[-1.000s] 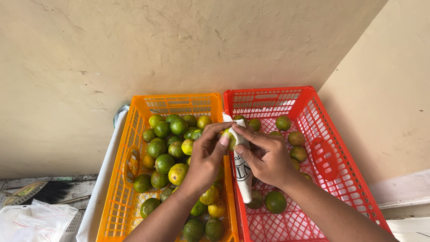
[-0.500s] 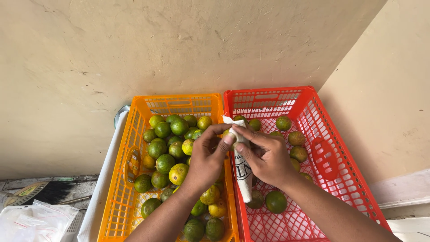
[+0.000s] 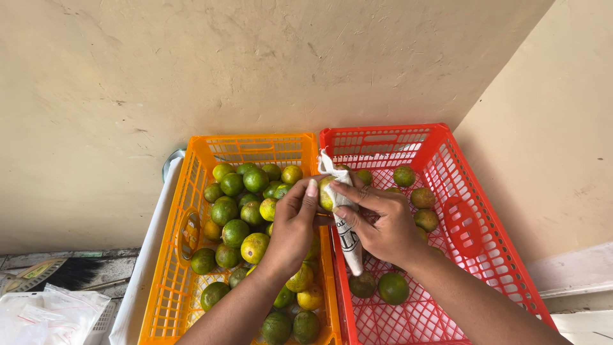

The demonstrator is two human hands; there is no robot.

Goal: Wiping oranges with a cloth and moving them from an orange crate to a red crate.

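Note:
My left hand point(image 3: 292, 227) holds a yellow-green citrus fruit point(image 3: 326, 193) over the seam between two plastic crates. My right hand point(image 3: 378, 220) presses a white cloth point(image 3: 345, 228) against that fruit; the cloth hangs down below my fingers. The orange crate point(image 3: 167, 268) on the left is heaped with several green and yellow fruits point(image 3: 236, 231). The red crate point(image 3: 491, 255) on the right has fewer fruits point(image 3: 393, 287) scattered over its mesh floor.
Both crates stand against a beige wall point(image 3: 255, 70), with a second wall point(image 3: 555, 140) closing the right side. A white board edge point(image 3: 148, 249) runs along the orange crate. A brush point(image 3: 60, 273) and clear plastic bags point(image 3: 45, 316) lie at the lower left.
Both hands stay over the crates' shared rim. My fingers have shifted on the fruit and the cloth has slid a little across it.

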